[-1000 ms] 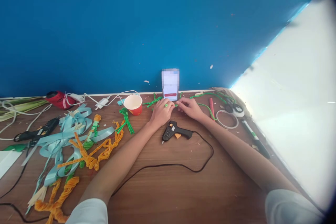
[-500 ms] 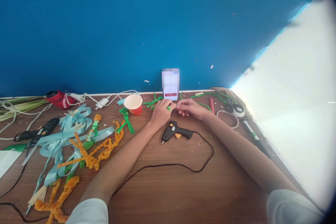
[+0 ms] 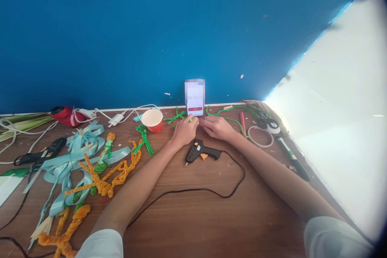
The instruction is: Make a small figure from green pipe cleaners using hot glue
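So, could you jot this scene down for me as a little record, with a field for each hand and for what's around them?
Left hand: fingers bent, a small green piece showing at them
Right hand: close to the left; whether it grips anything is hidden
Behind hands: lit phone, propped upright by the blue wall
Nearer the wearer: black glue gun, lying on the wooden table
Left side: red paper cup, light blue ribbon, orange twisted cords
Right side: red stick, white ring
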`<state>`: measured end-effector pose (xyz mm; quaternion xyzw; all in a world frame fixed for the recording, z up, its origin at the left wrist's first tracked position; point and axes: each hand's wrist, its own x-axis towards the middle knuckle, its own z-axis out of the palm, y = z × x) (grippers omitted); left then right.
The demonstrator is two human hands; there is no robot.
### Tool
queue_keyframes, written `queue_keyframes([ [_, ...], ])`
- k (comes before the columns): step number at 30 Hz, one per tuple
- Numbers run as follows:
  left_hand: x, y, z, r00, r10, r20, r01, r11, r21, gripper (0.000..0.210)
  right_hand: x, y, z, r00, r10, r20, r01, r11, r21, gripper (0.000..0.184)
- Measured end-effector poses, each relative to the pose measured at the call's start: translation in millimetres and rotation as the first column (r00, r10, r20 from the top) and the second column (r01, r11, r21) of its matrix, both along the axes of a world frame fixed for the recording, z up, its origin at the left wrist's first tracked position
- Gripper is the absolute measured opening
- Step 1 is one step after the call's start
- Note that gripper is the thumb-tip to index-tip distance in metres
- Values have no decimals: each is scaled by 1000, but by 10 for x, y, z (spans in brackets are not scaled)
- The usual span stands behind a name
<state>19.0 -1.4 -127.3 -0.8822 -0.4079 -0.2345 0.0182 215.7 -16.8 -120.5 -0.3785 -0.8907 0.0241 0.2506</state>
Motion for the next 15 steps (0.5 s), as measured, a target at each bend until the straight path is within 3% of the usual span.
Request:
queue_keyframes([
  [3,-5,8,2,999,-16,30,16,1000,5,29,8,-3,-25,997,-10,79,5,998,62,35],
  [5,-12,10,3,997,-24,68,23,1000,14,29,3,-4,-20,999,-46,16,46,998,38,35],
  [8,-17,9,2,992,-18,125,14,999,32,29,-11,7,15,966,-115,-232,72,980,-186,38],
  [10,-17,8,2,989,-16,145,9,999,51,29,-15,28,46,895,-193,-403,1,903,-430,46],
  [12,-14,5,4,990,-30,138,19,997,79,29,-14,51,77,812,-285,-510,-127,766,-630,49],
  [15,-10,3,8,994,-58,88,47,991,127,29,-4,65,110,752,-341,-564,-304,580,-756,43],
])
